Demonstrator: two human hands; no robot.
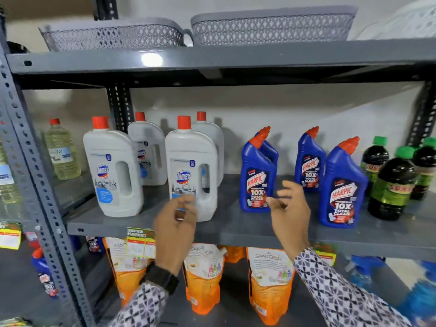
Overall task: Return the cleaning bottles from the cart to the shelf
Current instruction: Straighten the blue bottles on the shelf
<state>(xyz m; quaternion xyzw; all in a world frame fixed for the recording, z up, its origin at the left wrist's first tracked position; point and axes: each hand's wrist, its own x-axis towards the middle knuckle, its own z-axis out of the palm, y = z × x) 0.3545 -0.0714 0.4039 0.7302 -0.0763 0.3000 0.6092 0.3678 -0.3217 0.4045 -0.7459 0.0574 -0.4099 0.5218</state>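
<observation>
On the grey metal shelf stand several white Domex bottles with red caps; the nearest one is at the front middle, another to its left. Several blue Harpic bottles follow on the right, one beside the white ones and one further right. My left hand hovers just in front of the nearest Domex bottle, fingers loosely curled, holding nothing. My right hand is raised between the two front Harpic bottles, fingers relaxed and empty. The cart is out of view.
Dark bottles with green caps stand at the shelf's right end, a yellowish bottle at the left. Grey mesh baskets sit on the shelf above. Orange Santoor pouches fill the shelf below. A perforated upright stands at left.
</observation>
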